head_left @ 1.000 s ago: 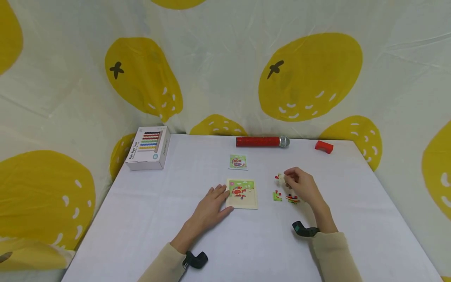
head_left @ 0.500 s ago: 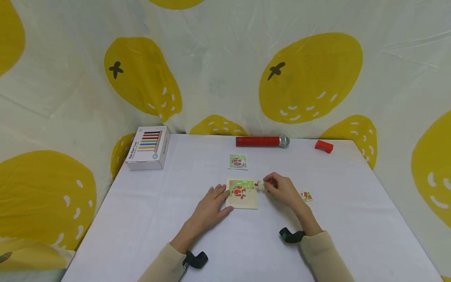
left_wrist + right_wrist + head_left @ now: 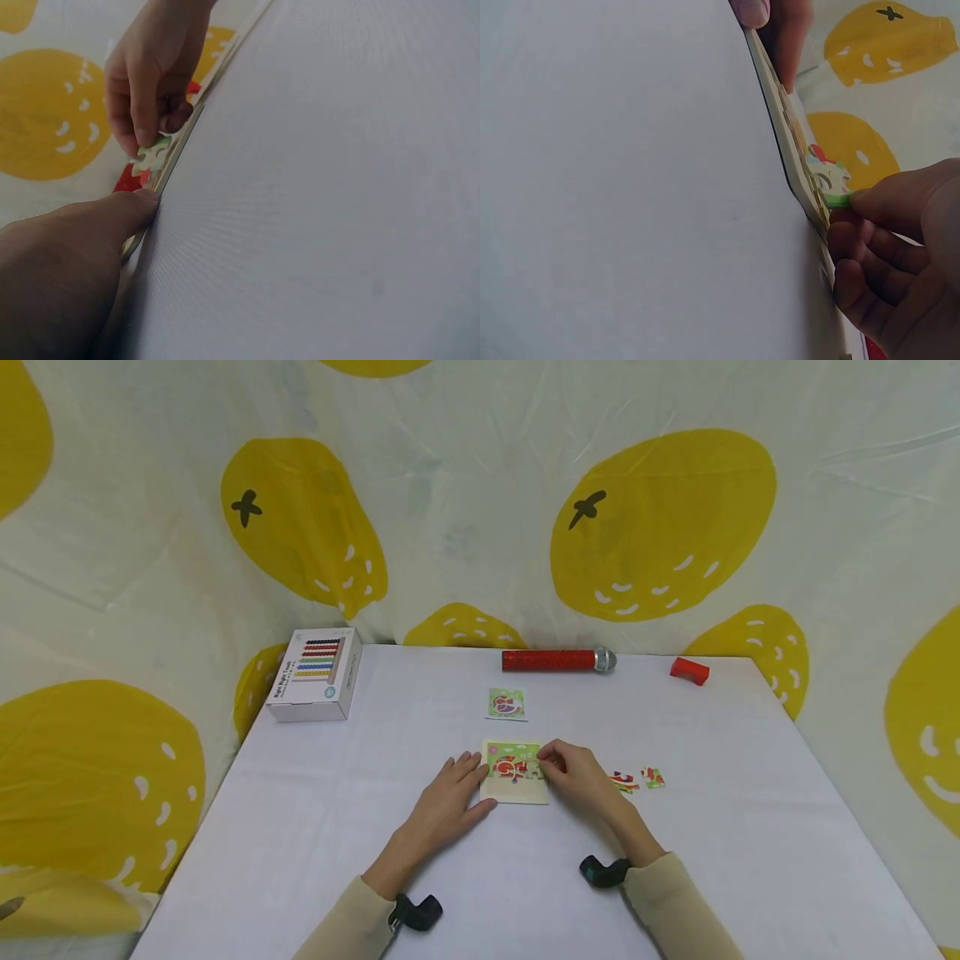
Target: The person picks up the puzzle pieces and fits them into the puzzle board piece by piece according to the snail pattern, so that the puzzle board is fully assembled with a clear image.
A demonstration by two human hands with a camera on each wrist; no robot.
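A square jigsaw tray (image 3: 513, 793) lies on the white table, its upper part filled with green and red picture pieces. My left hand (image 3: 446, 802) rests with fingers spread along the tray's left edge. At the right edge my right hand (image 3: 581, 777) pinches a jigsaw piece (image 3: 831, 180) between thumb and fingertips. In the right wrist view that piece is tilted over the tray, pale with red and green parts. The left wrist view shows the same piece (image 3: 152, 156) under the right fingertips. To the right lie loose jigsaw pieces (image 3: 652, 777), some partly behind the right hand.
Behind the tray lies a small picture card (image 3: 507, 703). A red microphone-shaped tube (image 3: 551, 661) lies along the back edge, with a red block (image 3: 689, 672) farther right. A white box (image 3: 315, 675) stands at the back left.
My right hand has carried the pinched jigsaw piece left, from the loose pieces to the tray's right side. The left hand has stayed in place.
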